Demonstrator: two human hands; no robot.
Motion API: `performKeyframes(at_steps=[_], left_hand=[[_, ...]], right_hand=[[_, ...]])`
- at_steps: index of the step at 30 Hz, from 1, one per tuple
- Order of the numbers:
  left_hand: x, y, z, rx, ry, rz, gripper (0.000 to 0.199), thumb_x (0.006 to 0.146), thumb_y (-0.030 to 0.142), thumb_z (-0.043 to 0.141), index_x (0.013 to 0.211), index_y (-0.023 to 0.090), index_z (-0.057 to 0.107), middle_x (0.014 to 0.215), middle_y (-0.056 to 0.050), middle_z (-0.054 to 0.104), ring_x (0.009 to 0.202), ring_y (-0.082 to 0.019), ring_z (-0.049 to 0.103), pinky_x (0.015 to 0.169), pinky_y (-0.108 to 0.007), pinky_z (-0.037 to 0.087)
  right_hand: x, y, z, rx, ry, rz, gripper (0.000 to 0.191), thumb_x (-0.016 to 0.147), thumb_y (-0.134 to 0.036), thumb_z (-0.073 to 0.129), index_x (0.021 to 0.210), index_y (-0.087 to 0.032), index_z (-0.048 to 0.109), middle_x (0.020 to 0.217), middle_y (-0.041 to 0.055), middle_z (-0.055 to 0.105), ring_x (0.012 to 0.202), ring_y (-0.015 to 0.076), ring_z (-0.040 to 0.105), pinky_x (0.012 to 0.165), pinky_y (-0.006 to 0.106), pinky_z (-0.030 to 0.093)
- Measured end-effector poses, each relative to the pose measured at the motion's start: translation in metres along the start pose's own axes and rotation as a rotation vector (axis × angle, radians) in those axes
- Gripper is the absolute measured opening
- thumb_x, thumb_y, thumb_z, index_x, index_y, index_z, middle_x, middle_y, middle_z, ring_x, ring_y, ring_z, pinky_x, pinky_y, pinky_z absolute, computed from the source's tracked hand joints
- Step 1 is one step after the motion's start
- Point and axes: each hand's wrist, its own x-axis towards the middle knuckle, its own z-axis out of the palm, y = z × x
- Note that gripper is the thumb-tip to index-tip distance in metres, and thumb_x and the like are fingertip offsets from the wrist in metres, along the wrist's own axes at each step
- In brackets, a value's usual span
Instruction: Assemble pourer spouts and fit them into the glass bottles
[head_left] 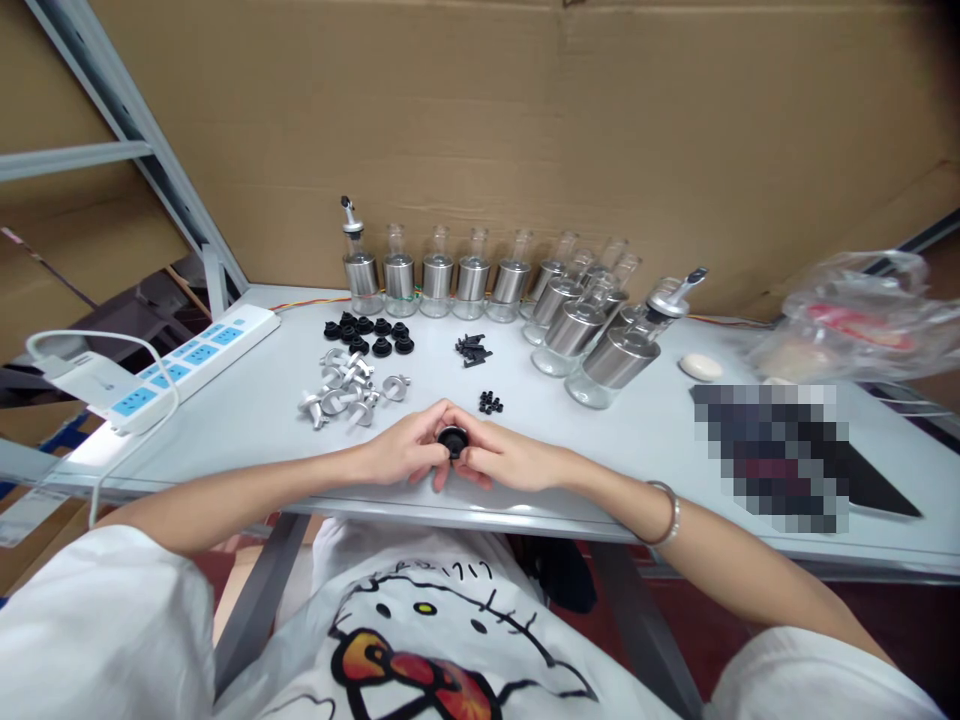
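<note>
Near the table's front edge, my left hand [409,447] and my right hand [510,452] meet with fingers closed around a round black stopper [453,440]. Its dark hollow side faces up toward me, and the fingers cover its lower part. Beyond my left hand lies a loose pile of silver pourer spouts [345,392]. Several black stoppers [367,334] are grouped behind those spouts. Straight ahead of my hands are tiny black caps [491,402], with small black lever-like pieces [472,350] farther back.
Glass bottles with steel sleeves [473,278] line the back and right; pourers top the leftmost bottle [360,265] and the front right bottle [619,350]. A power strip [191,365] lies left. At right are a white oval object [700,367], plastic bag [840,325] and blurred dark item [772,455].
</note>
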Motion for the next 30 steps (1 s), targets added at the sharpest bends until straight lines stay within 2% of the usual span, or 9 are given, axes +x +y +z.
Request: performKeyframes(at_steps=[8,13,16,21,23,26,30], left_hand=[[-0.0016,0.0011,0.0022,0.027,0.030,-0.013,0.022,0.069,0.018,0.045,0.090,0.018,0.039,0.058,0.004,0.059,0.042,-0.006,0.047,0.038,-0.016,0.031],[-0.0031,0.0014,0.0015,0.076,0.032,-0.008,0.022,0.071,0.017,0.045,0.092,0.018,0.040,0.055,0.006,0.056,0.039,-0.005,0.041,0.037,-0.016,0.031],[-0.0040,0.0014,0.0011,0.101,0.042,-0.001,0.023,0.070,0.016,0.044,0.093,0.018,0.041,0.056,0.006,0.056,0.039,-0.005,0.041,0.038,-0.015,0.031],[-0.0047,0.0055,0.0017,0.135,0.054,0.010,0.026,0.068,0.014,0.042,0.093,0.018,0.042,0.053,0.007,0.055,0.038,-0.005,0.041,0.038,-0.015,0.032],[-0.0048,0.0072,0.0013,0.151,0.044,0.025,0.027,0.066,0.014,0.044,0.092,0.018,0.042,0.054,0.008,0.054,0.040,-0.006,0.046,0.038,-0.015,0.032],[-0.0051,0.0076,-0.0009,0.146,0.016,0.061,0.026,0.066,0.017,0.049,0.091,0.018,0.041,0.066,0.003,0.060,0.049,-0.010,0.057,0.042,-0.017,0.039],[-0.0050,0.0041,-0.0042,0.138,-0.019,0.115,0.024,0.074,0.027,0.053,0.090,0.017,0.039,0.076,-0.003,0.064,0.055,-0.011,0.058,0.046,-0.019,0.042]], right_hand=[[-0.0002,-0.0030,0.0007,-0.089,0.017,0.013,0.031,0.077,-0.007,0.034,0.104,-0.019,0.039,0.073,-0.0028,0.063,0.048,0.0082,0.042,0.051,0.022,0.039],[-0.0005,-0.0029,0.0001,-0.156,0.035,0.012,0.031,0.077,-0.007,0.036,0.104,-0.020,0.040,0.056,-0.0090,0.048,0.047,0.0094,0.043,0.051,0.022,0.038],[-0.0006,-0.0031,-0.0008,-0.176,0.035,0.001,0.031,0.077,-0.007,0.036,0.105,-0.019,0.040,0.054,-0.0097,0.045,0.047,0.0099,0.044,0.052,0.023,0.039],[-0.0015,-0.0046,0.0010,-0.196,0.032,0.004,0.031,0.078,-0.008,0.036,0.106,-0.020,0.039,0.057,-0.0089,0.048,0.047,0.0097,0.045,0.052,0.023,0.040],[-0.0024,-0.0051,0.0021,-0.194,0.035,0.000,0.031,0.079,-0.009,0.036,0.107,-0.020,0.038,0.063,-0.0068,0.052,0.049,0.0098,0.045,0.053,0.024,0.041],[-0.0037,-0.0054,0.0021,-0.141,0.011,-0.024,0.031,0.080,-0.011,0.037,0.110,-0.020,0.037,0.076,-0.0028,0.058,0.054,0.0094,0.048,0.057,0.025,0.043],[-0.0050,-0.0064,0.0011,-0.091,-0.021,-0.033,0.028,0.081,-0.012,0.038,0.108,-0.020,0.036,0.083,-0.0002,0.061,0.058,0.0094,0.052,0.060,0.026,0.047]])
